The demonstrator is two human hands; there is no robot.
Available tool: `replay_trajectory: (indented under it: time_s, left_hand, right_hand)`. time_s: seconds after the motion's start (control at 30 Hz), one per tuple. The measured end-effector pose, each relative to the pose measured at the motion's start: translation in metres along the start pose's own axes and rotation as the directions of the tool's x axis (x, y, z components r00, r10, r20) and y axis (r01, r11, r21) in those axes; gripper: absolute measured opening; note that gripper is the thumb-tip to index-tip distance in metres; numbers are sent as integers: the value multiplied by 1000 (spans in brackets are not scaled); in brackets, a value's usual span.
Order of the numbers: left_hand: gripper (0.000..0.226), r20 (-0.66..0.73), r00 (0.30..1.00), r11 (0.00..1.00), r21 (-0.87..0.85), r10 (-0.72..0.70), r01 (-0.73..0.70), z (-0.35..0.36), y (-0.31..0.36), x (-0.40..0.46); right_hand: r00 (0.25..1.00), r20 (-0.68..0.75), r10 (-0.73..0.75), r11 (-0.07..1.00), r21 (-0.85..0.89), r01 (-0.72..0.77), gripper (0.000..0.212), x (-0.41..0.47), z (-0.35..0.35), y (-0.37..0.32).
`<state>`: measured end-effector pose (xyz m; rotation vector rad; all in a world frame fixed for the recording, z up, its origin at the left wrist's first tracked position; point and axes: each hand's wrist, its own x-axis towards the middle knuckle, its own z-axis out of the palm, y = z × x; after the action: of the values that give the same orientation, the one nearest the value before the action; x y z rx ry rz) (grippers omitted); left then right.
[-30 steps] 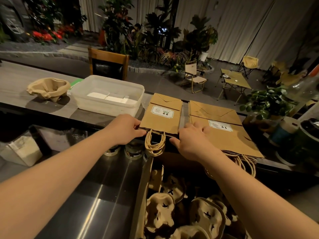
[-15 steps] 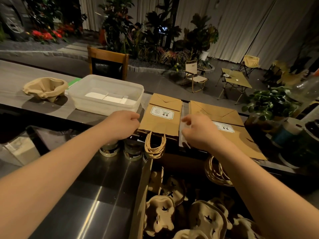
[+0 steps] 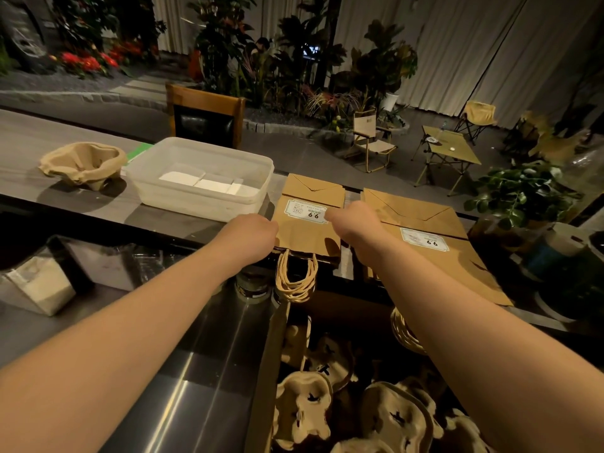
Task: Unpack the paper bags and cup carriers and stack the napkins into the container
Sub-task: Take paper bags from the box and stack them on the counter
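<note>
Two bare forearms reach forward over a long grey surface (image 3: pixel 65 191) that carries all the task items. Largest on it is a translucent plastic container (image 3: pixel 199 181), standing left of centre with white napkins (image 3: pixel 202 181) lying flat on its floor. To its right lie two stacks of flat brown paper bags: the wider right stack (image 3: pixel 434 230) lies at a slant with its label facing up, and the narrower left stack (image 3: pixel 310 220) has twisted paper handles (image 3: pixel 295 276) hanging over the near edge of the surface. A cardboard box (image 3: pixel 271 371) below, in front of the surface, holds moulded pulp cup carriers (image 3: pixel 304 410). One more stack of cup carriers (image 3: pixel 83 161) sits on the surface, to the left of the container.

The left hand (image 3: pixel 246 237) lies at the left edge of the left stack with fingers curled against the bags; whether it actually holds them cannot be told. The right hand (image 3: pixel 354 223) rests on the right edge of the same stack, its fingers reaching over the label; its grip is likewise hidden.
</note>
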<state>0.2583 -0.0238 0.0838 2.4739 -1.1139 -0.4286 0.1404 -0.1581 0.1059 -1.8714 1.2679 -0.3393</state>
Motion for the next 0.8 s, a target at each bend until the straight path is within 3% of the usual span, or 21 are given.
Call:
replay_trajectory:
  time_s: [0.1,0.37,0.43,0.5,0.57,0.63,0.8]
  left_hand:
    - [34,19,1000,998,57,23,-25,-2,2,-1]
    - [34,13,1000,998,67,10,-11,-4,6,-9]
    - [31,0,1000,1000,8,-12,12,-3,6,-11]
    - [31,-29,999,980,-194,-39,33,1,1,-11]
    - [37,-96,994,931,-366,-54,16,7,-4,-13]
    - [41,-183,982,914,-403,-40,-38,13,-5,-15]
    - [33,-373,924,885,-398,85,-242,14,8,-30]
  right_hand:
    - [1000,4,2,1000,9,-3,16,1,0,3]
    - [1000,22,5,996,88,-7,14,-10,-6,2]
    - [999,16,-32,999,36,32,18,-15,-9,2]
    - [995,-2,-101,995,-4,101,27,-19,-13,4]
    - [988,-30,-152,988,0,153,42,-24,-18,7]
    - [985,-53,-167,986,18,168,49,-31,-24,10]
    - [982,-75,-172,977,118,180,31,-48,-44,24]
